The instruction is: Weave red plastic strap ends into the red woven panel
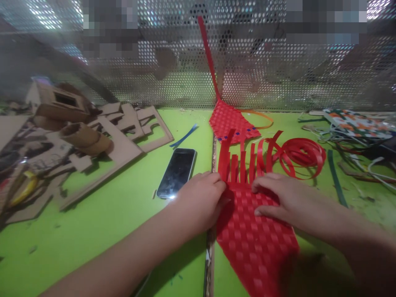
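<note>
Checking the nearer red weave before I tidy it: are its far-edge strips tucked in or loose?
Loose: red strips stick out past the nearer red weave.

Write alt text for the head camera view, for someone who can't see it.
Two bare hands, left and right, touch a red woven piece with loose strips on a green table. Around it lie a phone, cardboard and a red coil.

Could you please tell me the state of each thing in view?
Near red weave: strip ends loose.
Left hand: fingers curled.
Right hand: open on the weave.
Far red weave: long strip raised.
Phone: face up, screen dark.
Red strip: loosely coiled.
Blue strip: loose.
Cardboard pieces: cut, heaped.
Dark green strip: loose.
</note>
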`<action>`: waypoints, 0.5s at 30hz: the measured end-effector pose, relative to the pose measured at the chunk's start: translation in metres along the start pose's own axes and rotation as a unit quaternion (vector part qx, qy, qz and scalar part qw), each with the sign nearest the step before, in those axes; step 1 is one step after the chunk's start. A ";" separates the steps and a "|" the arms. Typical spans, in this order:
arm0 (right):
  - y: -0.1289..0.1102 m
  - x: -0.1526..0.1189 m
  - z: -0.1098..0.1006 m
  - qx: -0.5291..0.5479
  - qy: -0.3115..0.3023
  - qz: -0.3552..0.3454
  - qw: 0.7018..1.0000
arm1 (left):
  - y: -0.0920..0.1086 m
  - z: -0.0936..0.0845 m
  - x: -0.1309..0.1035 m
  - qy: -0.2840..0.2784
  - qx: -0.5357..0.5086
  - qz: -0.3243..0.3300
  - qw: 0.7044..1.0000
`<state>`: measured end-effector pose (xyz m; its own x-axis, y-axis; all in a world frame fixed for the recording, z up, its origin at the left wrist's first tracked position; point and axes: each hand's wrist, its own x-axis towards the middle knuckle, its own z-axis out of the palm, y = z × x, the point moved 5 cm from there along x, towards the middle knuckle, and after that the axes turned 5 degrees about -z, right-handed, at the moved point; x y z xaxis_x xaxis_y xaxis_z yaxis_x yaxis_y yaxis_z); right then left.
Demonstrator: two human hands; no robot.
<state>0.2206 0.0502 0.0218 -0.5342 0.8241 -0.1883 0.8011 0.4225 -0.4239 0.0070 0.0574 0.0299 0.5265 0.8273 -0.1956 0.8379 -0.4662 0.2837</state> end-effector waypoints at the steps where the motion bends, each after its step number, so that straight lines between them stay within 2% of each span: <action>1: 0.000 0.000 0.000 0.004 -0.001 0.000 1.000 | 0.002 0.002 0.000 0.009 0.009 0.011 1.000; 6: 0.005 -0.002 0.003 -0.023 0.014 0.015 1.000 | 0.011 0.015 -0.001 0.028 0.025 0.062 0.997; 10: 0.009 -0.004 0.005 -0.053 0.020 0.024 0.998 | 0.014 0.019 -0.004 0.022 -0.031 0.042 0.998; 15: 0.006 -0.003 0.005 -0.035 0.011 0.019 0.999 | 0.012 0.021 -0.005 0.014 -0.100 0.014 0.995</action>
<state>0.2258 0.0487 0.0153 -0.4967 0.8484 -0.1831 0.8386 0.4148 -0.3531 0.0179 0.0413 0.0149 0.5437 0.8239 -0.1600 0.7757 -0.4205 0.4706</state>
